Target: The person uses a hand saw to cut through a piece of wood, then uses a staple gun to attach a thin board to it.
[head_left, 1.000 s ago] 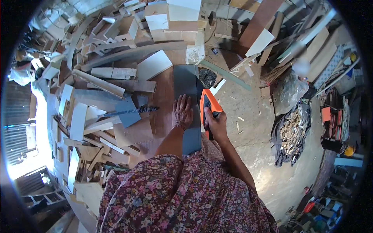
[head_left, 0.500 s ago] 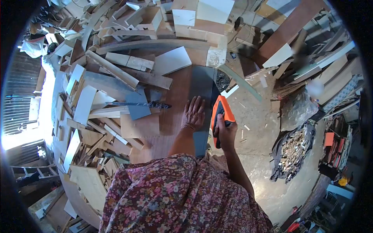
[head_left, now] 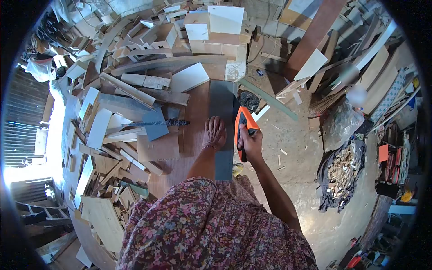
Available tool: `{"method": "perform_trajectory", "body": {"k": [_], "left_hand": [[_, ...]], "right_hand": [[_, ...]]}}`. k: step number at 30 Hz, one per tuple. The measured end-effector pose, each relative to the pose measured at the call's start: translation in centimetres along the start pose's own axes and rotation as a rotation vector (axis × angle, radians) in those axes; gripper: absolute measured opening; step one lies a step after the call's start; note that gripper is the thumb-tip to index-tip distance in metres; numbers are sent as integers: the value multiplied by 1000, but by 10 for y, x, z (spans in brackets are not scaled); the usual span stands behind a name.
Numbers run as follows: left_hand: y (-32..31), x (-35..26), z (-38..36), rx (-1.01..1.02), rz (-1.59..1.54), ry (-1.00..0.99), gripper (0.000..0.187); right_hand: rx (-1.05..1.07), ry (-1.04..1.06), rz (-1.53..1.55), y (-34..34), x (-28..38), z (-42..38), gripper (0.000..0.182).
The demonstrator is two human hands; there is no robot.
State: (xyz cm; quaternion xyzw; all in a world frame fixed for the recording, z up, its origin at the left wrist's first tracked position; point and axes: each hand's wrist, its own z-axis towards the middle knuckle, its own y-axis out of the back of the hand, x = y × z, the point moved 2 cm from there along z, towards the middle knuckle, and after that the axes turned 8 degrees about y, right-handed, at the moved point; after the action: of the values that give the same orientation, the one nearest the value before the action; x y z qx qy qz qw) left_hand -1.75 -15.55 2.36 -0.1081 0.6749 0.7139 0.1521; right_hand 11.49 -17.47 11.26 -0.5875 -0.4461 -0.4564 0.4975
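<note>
A long grey board (head_left: 222, 96) lies along the right edge of the brown wooden table (head_left: 196, 99). My left hand (head_left: 215, 133) rests flat on the board, palm down and holding nothing, its fingers stretched forward. Just beyond the table's right edge, my right hand (head_left: 251, 140) is wrapped round the orange and black handle (head_left: 244, 118) of a saw. The handle is tilted beside the board's edge, and its dark blade is hard to make out. Left of my left hand, a narrow dark tool (head_left: 166, 123) crosses a small blue-grey piece (head_left: 156, 128).
Wood offcuts (head_left: 105, 168) are heaped at the left, and a curved wooden strip (head_left: 171, 62) crosses the table's far part. On the floor (head_left: 288, 180) at the right, a dark cloth (head_left: 325, 180) holds wood scraps. Planks (head_left: 310, 45) lean at the upper right.
The view has shifted, so the table and both hands appear slightly further left. My left hand stays on the board, and my right hand still holds the saw's handle.
</note>
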Motion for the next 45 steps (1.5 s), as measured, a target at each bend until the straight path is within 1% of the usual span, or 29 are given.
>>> {"method": "perform_trajectory", "body": {"k": [2,3,4,6,7,9,11,12,14,16,17,18,20,21,22,24,26,28,29,30,32,33,37,39,42,43,45], "left_hand": [[-3,-1,-2,-20,36,-20,40],[-5,-1,2,-39,65,-36,38],[-9,0,2,-47,75,-57,38],[-13,2,-12,-219,27,-120,37],[-15,5,-16,-151,26,-112,43],[-10,9,-26,-125,10,-159,47],[-17,15,-24,-61,-95,-191,55],[-17,13,-26,-59,-105,-213,55],[-21,16,-27,-57,-16,-157,55],[-11,9,-29,-34,-8,-133,54],[-8,8,-28,-36,15,-127,54],[-7,7,-26,-40,37,-119,53],[-8,9,-21,-26,35,-134,54],[-9,11,-16,-21,33,-153,54],[-10,14,-13,-9,36,-153,54],[-13,13,-6,-25,23,-166,54],[-11,10,-7,-41,-12,-164,53],[-9,10,-6,-61,26,-149,52],[-8,9,-7,-68,44,-147,53],[-6,9,-9,-72,48,-149,53],[-4,6,-11,-42,90,-133,54],[-4,5,-12,-49,91,-132,54],[-4,6,-24,-14,104,-114,54],[-2,5,-22,-15,102,-122,54],[-1,1,-19,42,123,-92,54],[-2,0,-16,43,124,-96,54],[-2,1,-11,43,121,-102,53]], "right_hand": [[-46,-37,-41,-3,-4,0,23],[-10,31,-24,-6,-6,1,26],[-36,22,-75,-9,-8,2,29],[-82,-31,-156,-17,-7,0,30],[-101,-29,-142,-19,-7,-5,30],[-122,-23,-111,-23,-3,-8,31],[-153,41,-147,-25,-4,-8,29],[-165,81,-190,-26,0,-9,28],[-172,70,-244,-23,3,-7,29],[-124,100,-309,-25,5,-3,29],[-122,18,-242,-25,4,-3,27],[-123,17,-243,-24,4,0,27],[-155,74,-151,-24,2,3,25],[-175,80,-202,-22,6,5,23],[-180,69,-199,-22,8,7,23],[-140,-39,-145,-17,11,14,29],[-149,-30,-178,-13,16,21,27],[-113,-79,-49,-11,22,26,25],[-119,-11,-52,-10,18,29,22],[-118,-7,-48,-7,14,31,22],[-69,-57,-32,-1,6,36,21],[-87,-44,17,-2,11,34,21],[-73,-31,24,-6,12,24,20],[-84,-48,6,-7,14,22,19],[-91,-78,-12,-7,13,29,15],[-92,-102,62,-6,14,29,16],[-87,-110,46,-8,15,33,16]]}}
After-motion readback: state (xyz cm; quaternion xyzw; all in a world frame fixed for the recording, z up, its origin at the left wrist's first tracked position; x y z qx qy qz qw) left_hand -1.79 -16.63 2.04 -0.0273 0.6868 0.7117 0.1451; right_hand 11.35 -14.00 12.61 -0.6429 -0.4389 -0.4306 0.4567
